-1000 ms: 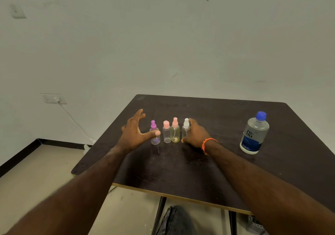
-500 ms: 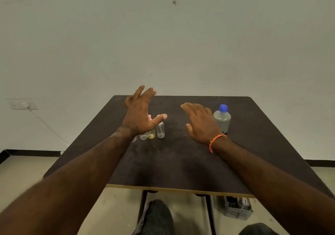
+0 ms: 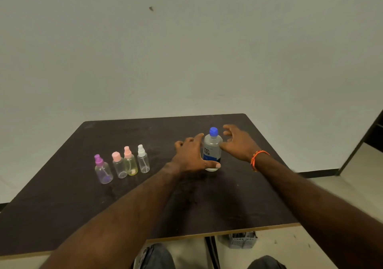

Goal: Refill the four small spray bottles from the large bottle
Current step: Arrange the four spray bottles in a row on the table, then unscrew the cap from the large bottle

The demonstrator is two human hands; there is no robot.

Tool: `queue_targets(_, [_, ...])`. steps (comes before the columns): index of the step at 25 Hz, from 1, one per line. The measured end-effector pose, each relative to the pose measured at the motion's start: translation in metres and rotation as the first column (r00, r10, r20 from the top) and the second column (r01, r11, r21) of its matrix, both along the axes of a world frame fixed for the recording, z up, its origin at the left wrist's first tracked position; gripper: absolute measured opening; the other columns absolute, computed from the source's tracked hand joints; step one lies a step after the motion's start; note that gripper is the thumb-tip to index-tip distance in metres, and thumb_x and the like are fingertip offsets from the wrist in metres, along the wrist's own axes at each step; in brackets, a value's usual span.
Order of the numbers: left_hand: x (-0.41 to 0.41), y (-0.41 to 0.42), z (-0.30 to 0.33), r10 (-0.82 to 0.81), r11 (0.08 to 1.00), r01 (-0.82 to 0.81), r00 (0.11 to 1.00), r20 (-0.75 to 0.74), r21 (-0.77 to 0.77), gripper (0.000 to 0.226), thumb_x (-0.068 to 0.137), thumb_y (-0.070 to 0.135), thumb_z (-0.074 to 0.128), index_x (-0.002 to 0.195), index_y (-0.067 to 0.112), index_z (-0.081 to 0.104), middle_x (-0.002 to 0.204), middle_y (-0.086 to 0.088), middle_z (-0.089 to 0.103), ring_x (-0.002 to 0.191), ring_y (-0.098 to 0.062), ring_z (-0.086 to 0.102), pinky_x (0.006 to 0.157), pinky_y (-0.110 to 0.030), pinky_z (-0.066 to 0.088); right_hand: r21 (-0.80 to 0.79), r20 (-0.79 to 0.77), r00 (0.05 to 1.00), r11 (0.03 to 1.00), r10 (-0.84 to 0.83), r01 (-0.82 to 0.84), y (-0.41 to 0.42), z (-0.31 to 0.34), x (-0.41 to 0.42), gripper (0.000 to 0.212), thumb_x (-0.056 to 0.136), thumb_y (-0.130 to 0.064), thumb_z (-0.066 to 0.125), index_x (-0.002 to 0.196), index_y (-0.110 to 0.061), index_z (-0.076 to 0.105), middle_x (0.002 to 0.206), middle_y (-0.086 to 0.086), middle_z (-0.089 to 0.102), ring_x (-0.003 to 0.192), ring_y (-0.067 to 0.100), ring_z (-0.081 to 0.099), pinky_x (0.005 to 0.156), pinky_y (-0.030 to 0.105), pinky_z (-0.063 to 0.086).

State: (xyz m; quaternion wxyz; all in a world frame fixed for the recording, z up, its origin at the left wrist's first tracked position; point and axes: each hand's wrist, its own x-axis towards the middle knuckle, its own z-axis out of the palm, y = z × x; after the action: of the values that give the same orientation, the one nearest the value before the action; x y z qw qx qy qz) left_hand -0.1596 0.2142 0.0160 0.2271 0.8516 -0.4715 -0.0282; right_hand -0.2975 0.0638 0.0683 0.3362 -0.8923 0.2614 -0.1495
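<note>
I see both hands out over the dark bench (image 3: 62, 206), closing in on the large bottle (image 3: 211, 150) from either side. My left hand (image 3: 191, 154) sits on the bottle's left with fingers spread and loosely bent, the thumb lying along the near side of the base; I cannot tell whether it actually touches the plastic. My right hand (image 3: 238, 142) is on the bottle's right, fingers splayed and curved toward the shoulder and blue cap (image 3: 213, 131), with an orange band (image 3: 258, 157) at the wrist. Neither hand is wrapped round the bottle: both are spread, holding nothing. The large bottle stands upright on the right half of the bench, toward the far edge, cap on, blue label facing me. The four small spray bottles stand upright in a row well to its left: the purple-topped bottle (image 3: 102, 170) nearest the left and slightly apart, then the pink-capped bottle (image 3: 119, 166), the yellowish bottle (image 3: 130, 162) touching it, and the white-topped bottle (image 3: 143, 160) on the right end, all with tops on
</note>
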Motion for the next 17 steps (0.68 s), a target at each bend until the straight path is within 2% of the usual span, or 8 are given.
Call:
queue_targets(2, [-0.003, -0.01, -0.009, -0.002, 0.997, -0.003, 0.998, -0.066, -0.081, 0.104, 0.063, 0.088, 0.068, 0.147, 0.034, 0.04, 0.133, 0.014, 0.063, 0.129, -0.016, 0.055, 0.108, -0.049, 0.029, 0.075, -0.018, 0.999, 0.997, 0.027, -0.026, 0.002, -0.009, 0.002, 0.073, 0.08, -0.018, 0.069, 0.147, -0.02, 0.04, 0.138, 0.003, 0.058, 0.119, 0.02, 0.059, 0.094, 0.032, 0.052])
queue_targets(5, [-0.006, -0.012, -0.01, 0.007, 0.983, -0.023, 0.996, -0.086, -0.184, 0.08, 0.075, 0.079, 0.07, 0.139, 0.035, 0.05, 0.123, 0.018, 0.068, 0.116, -0.01, 0.062, 0.099, -0.043, 0.03, 0.13, 0.014, 1.0, 0.991, 0.022, -0.024, 0.007, -0.018, 0.005, 0.074, 0.071, -0.011, 0.072, 0.141, -0.02, 0.049, 0.13, 0.0, 0.063, 0.118, 0.017, 0.059, 0.09, 0.028, 0.051])
queue_targets(8, [0.0, -0.003, -0.006, 0.046, 0.976, -0.063, 0.995, -0.084, -0.21, 0.077, 0.072, 0.081, 0.071, 0.132, 0.034, 0.059, 0.118, 0.018, 0.07, 0.11, -0.005, 0.062, 0.095, -0.04, 0.029, 0.154, 0.033, 0.999, 0.988, 0.021, -0.026, 0.012, -0.02, 0.008, 0.074, 0.067, -0.009, 0.075, 0.137, -0.02, 0.052, 0.126, -0.002, 0.064, 0.117, 0.016, 0.06, 0.09, 0.027, 0.05])
queue_targets(11, [0.009, 0.008, -0.006, 0.026, 0.976, -0.05, 0.993, -0.113, -0.211, 0.074, 0.067, 0.081, 0.074, 0.124, 0.034, 0.064, 0.114, 0.018, 0.071, 0.108, -0.005, 0.063, 0.099, -0.042, 0.033, 0.124, 0.013, 0.997, 0.989, 0.075, -0.076, 0.019, -0.016, 0.009, 0.062, 0.075, -0.013, 0.073, 0.134, -0.02, 0.054, 0.126, -0.001, 0.064, 0.114, 0.015, 0.06, 0.093, 0.03, 0.051])
queue_targets(14, [0.009, 0.01, -0.005, 0.043, 0.981, -0.074, 0.984, -0.172, -0.18, 0.07, 0.065, 0.079, 0.077, 0.122, 0.039, 0.065, 0.113, 0.019, 0.072, 0.111, -0.006, 0.063, 0.103, -0.046, 0.032, -0.051, 0.06, 0.997, 0.998, 0.049, -0.046, 0.025, -0.004, 0.011, 0.048, 0.081, -0.027, 0.066, 0.128, -0.022, 0.058, 0.116, -0.005, 0.066, 0.103, 0.011, 0.062, 0.093, 0.035, 0.054])
queue_targets(17, [0.005, 0.01, -0.005, 0.063, 0.98, -0.098, 0.979, -0.195, -0.172, 0.067, 0.067, 0.078, 0.076, 0.121, 0.041, 0.065, 0.111, 0.02, 0.073, 0.114, -0.006, 0.063, 0.1, -0.046, 0.029, -0.277, 0.119, 0.99, 0.96, 0.074, -0.039, 0.03, 0.012, 0.019, 0.039, 0.084, -0.044, 0.064, 0.118, -0.025, 0.063, 0.1, -0.011, 0.065, 0.091, 0.008, 0.06, 0.084, 0.032, 0.052])
